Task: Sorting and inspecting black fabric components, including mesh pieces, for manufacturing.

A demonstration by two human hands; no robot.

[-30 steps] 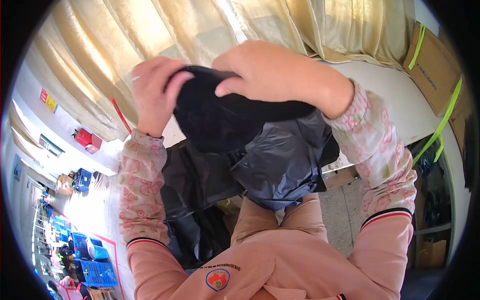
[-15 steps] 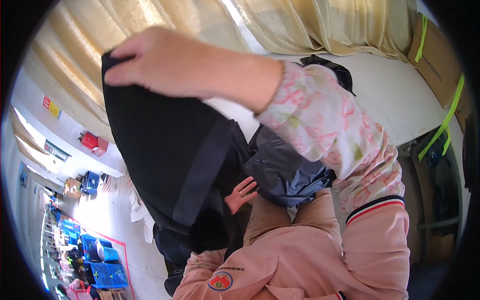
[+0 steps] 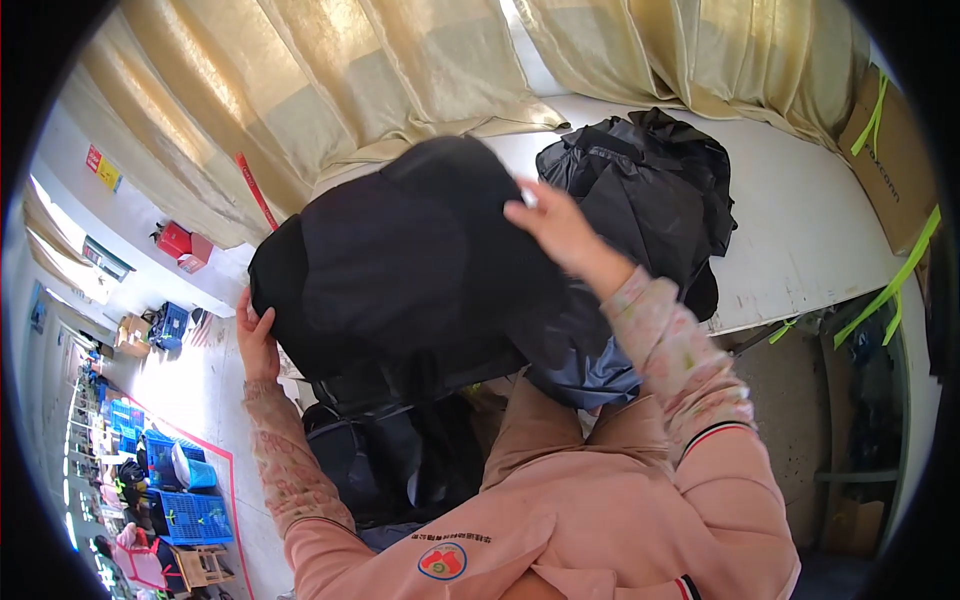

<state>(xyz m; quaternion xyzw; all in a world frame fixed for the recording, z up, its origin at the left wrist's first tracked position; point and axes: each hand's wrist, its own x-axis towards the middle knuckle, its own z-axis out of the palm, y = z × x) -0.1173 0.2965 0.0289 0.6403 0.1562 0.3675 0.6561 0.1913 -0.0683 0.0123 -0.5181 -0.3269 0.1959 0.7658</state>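
My left hand (image 3: 258, 338) pinches the left edge of the black cloth (image 3: 385, 255). My right hand (image 3: 562, 235) is by its top right; I can't tell if it grips. The cloth is in front of me. I think a soft pull with 2 hands keeps it smooth. A dark heap (image 3: 665, 185) sits on the white table (image 3: 790, 225).

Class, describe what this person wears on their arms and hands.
The oversleeves are pale and loose, with a pink floral print. Above them are pink shirt sleeves, edged with dark, white and red stripes. The left hand and right hand wear no gloves; a small white patch on the right one is too blurred to identify.
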